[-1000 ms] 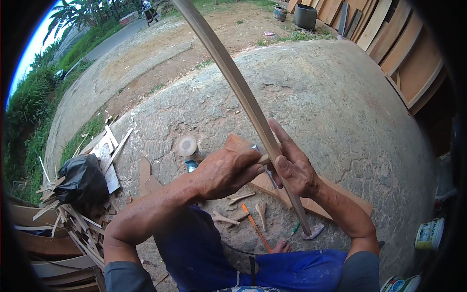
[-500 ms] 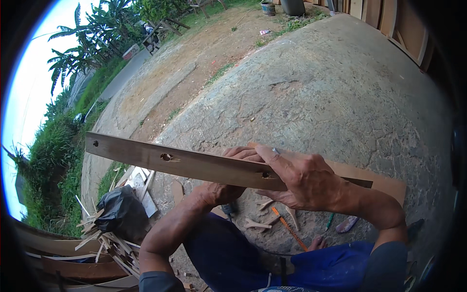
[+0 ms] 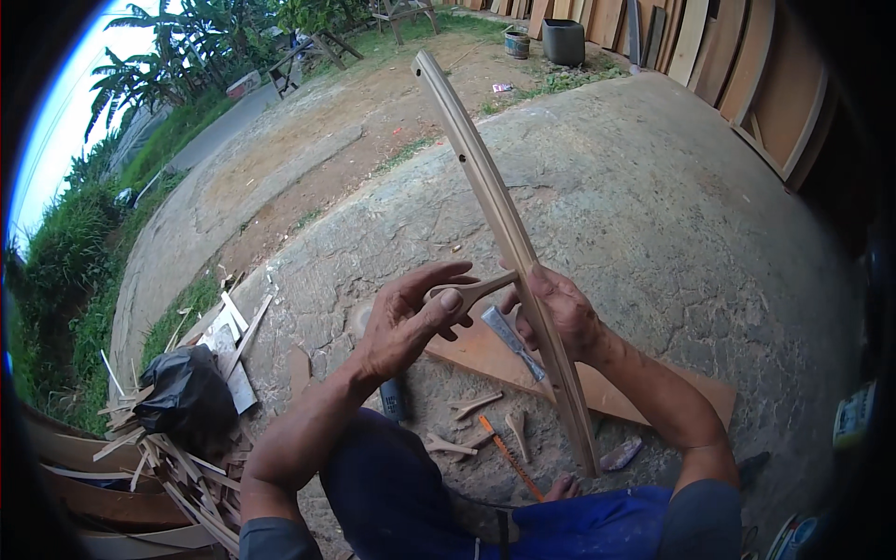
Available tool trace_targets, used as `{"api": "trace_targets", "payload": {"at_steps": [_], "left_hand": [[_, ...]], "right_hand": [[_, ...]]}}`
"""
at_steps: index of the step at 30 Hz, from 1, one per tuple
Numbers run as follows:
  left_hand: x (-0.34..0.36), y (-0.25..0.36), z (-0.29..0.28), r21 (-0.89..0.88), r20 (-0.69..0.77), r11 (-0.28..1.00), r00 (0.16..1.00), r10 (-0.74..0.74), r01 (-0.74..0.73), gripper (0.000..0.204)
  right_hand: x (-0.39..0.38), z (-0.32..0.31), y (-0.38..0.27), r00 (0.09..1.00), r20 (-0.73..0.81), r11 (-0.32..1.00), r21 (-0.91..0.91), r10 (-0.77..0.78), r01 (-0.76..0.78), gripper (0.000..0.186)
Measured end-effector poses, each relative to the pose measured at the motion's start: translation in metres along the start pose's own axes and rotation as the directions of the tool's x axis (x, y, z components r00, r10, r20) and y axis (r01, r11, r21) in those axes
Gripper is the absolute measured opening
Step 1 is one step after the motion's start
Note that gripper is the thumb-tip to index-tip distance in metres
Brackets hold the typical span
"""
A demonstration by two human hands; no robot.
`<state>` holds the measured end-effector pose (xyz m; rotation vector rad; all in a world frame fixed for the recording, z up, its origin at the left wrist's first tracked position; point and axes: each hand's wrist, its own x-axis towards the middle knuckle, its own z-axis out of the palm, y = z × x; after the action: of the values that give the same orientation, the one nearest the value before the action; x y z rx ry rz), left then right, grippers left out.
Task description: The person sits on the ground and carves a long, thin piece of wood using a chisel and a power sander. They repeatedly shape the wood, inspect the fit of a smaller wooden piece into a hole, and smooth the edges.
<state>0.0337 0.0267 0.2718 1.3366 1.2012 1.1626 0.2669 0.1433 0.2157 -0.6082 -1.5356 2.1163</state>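
Observation:
A long, narrow wooden rail [image 3: 485, 201] with dark holes along it slants up and away from me. My right hand [image 3: 567, 315] is closed round its middle. In my left hand [image 3: 399, 322] a small forked wooden peg [image 3: 481, 287] is pinched between thumb and fingers, its narrow end against the rail beside my right hand. Whether that end sits in a hole cannot be made out. Similar forked pegs [image 3: 516, 435] lie on the ground below, next to an orange strip with markings [image 3: 511, 457]. Under the rail is a grey metal tool [image 3: 511, 338].
A flat brown board [image 3: 693, 397] lies on the rough concrete [image 3: 653, 187] beneath my right forearm. To the left are a black plastic bag [image 3: 187, 392] and a heap of wood offcuts [image 3: 201, 495]. Planks [image 3: 742, 75] lean at the far right, near a dark bin [image 3: 564, 42].
The rail has swung from lying across in front of me to pointing steeply away. My left hand has left the rail and now holds a forked peg against it.

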Motion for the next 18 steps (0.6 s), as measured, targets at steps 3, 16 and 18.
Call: {"api": "trace_targets", "payload": {"at_steps": [3,16,18], "left_hand": [[0.005,-0.012,-0.004,-0.137,-0.035,0.986,0.995,0.093,-0.097,0.066],[0.015,-0.024,-0.003,0.038,-0.066,0.969,0.967,0.247,-0.245,0.065],[0.019,-0.020,-0.004,0.186,-0.048,0.932,0.944,0.327,-0.313,0.062]], "right_hand": [[0.006,0.007,0.007,0.999,-0.006,0.997,0.067,0.042,-0.041,0.063],[0.038,0.015,0.037,0.959,0.189,0.924,0.279,0.214,-0.261,0.077],[0.038,0.015,0.042,0.948,0.241,0.917,0.291,0.206,-0.273,0.075]]}}
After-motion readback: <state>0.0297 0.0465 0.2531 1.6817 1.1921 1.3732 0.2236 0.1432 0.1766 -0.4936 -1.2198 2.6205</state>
